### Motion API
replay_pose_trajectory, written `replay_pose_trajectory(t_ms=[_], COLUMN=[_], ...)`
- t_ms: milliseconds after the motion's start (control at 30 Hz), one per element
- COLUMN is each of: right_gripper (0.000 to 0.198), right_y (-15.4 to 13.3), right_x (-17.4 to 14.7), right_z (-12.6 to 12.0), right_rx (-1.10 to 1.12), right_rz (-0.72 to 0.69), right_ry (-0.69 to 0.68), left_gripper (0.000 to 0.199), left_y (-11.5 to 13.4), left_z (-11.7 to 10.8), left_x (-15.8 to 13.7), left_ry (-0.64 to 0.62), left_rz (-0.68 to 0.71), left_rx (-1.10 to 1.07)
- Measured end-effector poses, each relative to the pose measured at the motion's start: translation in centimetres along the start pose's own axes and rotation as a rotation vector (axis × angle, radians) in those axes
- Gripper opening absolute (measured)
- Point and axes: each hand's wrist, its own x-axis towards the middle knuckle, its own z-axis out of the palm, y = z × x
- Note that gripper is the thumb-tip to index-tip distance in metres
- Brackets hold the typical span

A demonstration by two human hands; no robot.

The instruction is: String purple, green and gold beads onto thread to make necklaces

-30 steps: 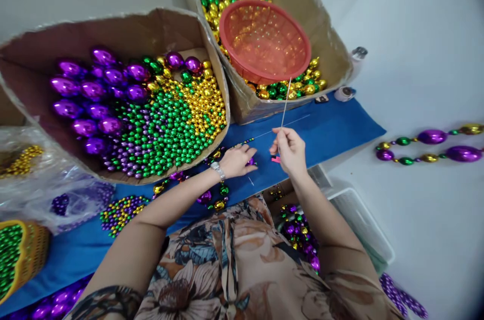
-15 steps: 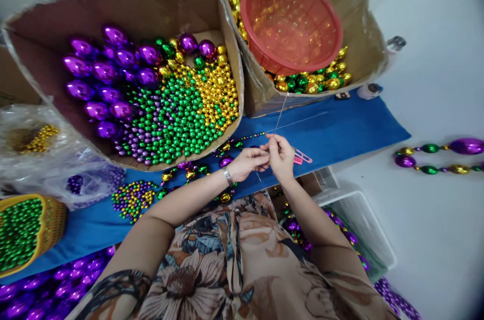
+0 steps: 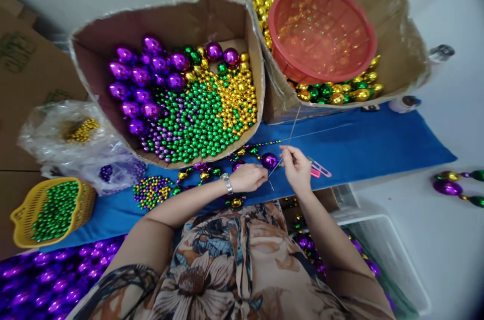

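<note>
Right hand (image 3: 298, 171) pinches needle (image 3: 293, 128) (points up); purple bead (image 3: 269, 160) just above left hand (image 3: 247, 177), grip closed.

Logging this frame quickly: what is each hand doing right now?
Left hand: closed, fingertips at the purple bead.
Right hand: closed, pinching the thin needle.
</note>
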Motion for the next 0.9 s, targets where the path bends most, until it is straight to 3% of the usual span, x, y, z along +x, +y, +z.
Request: replay_pose_trajectory(t_ms=[67, 167, 300, 367, 500, 633, 900], right_gripper=[0.029, 0.029, 0.029, 0.027, 0.026, 0.026, 0.027], right_y=[0.1, 0.2, -0.2, -0.4, -0.5, -0.4, -0.1], right_x=[-0.3, -0.6, -0.9, -1.1, -1.4, -1.6, -1.7], right_z=[0.0, -0.4, -0.9, -1.0, -1.1, -1.3, -1.4], right_rx=[-0.012, -0.019, -0.005, -0.008, -0.026, -0.026, -0.005], right_rz=[-0.009, -0.019, -0.019, -0.035, -0.05, -0.043, -0.045], right_ry=[-0.044, -0.078, -0.087, -0.094, -0.102, -0.1, -0.112], left_gripper=[0.02, 0.028, 0.023, 0.018, 0.023, 0.026, 0.028], left_y=[-0.1, -1.0, -4.5, -6.7, -9.6, -10.0, -10.6], left_z=[-1.1, -3.8, -7.9, -9.4, -10.5, -10.3, -12.0], left_x=[-0.5, -0.5, 0.8, 1.7, 3.4, 4.3, 5.3], left_ry=[0.0, 0.155, 0.471, 0.567, 0.535, 0.495, 0.69], left_rz=[0.035, 0.044, -0.18, -0.295, -0.362, -0.35, -0.34], left_rx=[-0.009, -0.06, 0.006, 0.093, 0.24, 0.31, 0.249])
